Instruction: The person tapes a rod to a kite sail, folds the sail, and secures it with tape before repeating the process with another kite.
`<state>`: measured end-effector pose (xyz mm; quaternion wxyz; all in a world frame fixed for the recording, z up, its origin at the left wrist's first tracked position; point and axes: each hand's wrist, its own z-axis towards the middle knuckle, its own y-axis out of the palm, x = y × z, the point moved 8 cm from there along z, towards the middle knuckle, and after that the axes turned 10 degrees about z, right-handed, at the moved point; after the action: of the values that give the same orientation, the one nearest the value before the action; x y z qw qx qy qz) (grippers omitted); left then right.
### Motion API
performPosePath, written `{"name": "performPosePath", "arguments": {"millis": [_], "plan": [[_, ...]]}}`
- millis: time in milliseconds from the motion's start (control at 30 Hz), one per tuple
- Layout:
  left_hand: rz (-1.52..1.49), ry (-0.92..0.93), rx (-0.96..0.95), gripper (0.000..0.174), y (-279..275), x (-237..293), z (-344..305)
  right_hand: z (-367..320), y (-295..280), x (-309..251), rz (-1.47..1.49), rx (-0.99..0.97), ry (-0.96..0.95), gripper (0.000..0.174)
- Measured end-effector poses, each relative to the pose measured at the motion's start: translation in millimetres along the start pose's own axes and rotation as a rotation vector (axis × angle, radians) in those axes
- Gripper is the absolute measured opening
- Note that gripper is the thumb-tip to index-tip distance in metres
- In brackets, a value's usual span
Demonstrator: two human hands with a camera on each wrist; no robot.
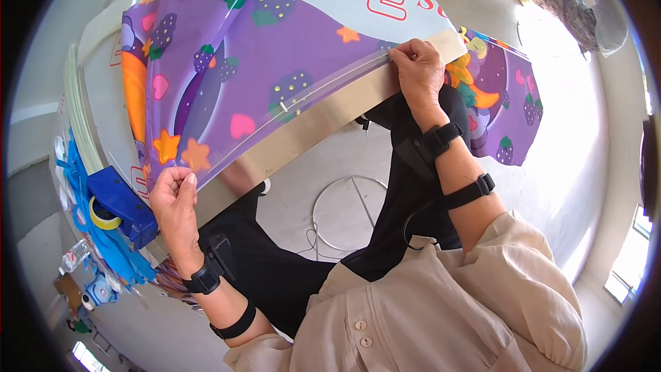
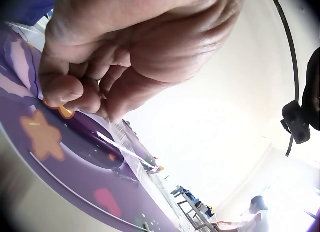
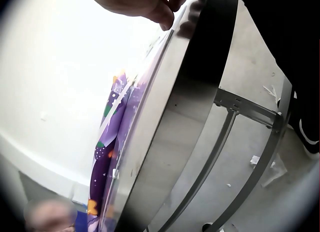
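Note:
A purple plastic sheet (image 1: 275, 48) printed with strawberries, stars and hearts lies over a white table with a metal rim (image 1: 310, 131). A thin white rod (image 1: 323, 86) runs along the sheet's near edge. My left hand (image 1: 184, 180) pinches the sheet's edge at the left end; the left wrist view shows its fingertips (image 2: 67, 89) curled on the purple sheet (image 2: 75, 157). My right hand (image 1: 401, 55) grips the sheet's edge and rod at the right end, over the rim. In the right wrist view its fingers (image 3: 160, 12) sit at the top of the metal rim (image 3: 165, 142).
A blue tape dispenser (image 1: 120, 203) with a yellow roll stands at the table's left end, near a bundle of white rods (image 1: 79, 117). A wire ring (image 1: 348, 213) lies on the floor by my legs. Another person (image 1: 571, 0) sits at the far right.

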<state>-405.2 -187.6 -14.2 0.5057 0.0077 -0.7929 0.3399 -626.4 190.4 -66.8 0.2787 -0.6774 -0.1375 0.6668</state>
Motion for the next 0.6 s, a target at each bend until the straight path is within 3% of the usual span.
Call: {"name": "performPosePath", "arguments": {"millis": [600], "plan": [[-0.032,-0.062,0.020,0.006,0.7,-18.4,5.7,4.5,4.6,1.7,-0.128,0.020,0.043,0.017]]}}
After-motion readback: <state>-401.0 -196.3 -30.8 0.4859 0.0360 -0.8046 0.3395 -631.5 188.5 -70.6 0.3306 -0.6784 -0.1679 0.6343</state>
